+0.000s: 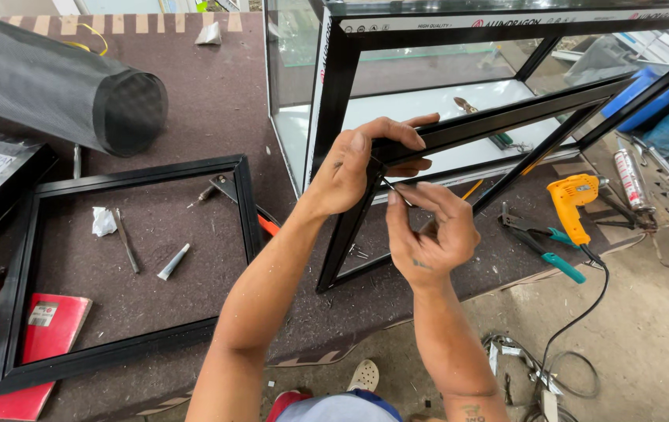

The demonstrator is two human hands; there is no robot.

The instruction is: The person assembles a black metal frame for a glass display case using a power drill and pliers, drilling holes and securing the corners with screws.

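Black frame corner (pixel 371 168) sits gripped in left hand (pixel 350 168); right hand (pixel 428 227) just below pinches a thin pin (pixel 393 190).

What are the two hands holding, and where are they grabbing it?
The left hand grips the black frame at its corner. The right hand pinches something thin and small beside that corner; too small to identify.

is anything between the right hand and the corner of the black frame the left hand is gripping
Nothing visible blocks it. The right hand pinches a thin metal piece right at the black frame corner, which the left hand grips.
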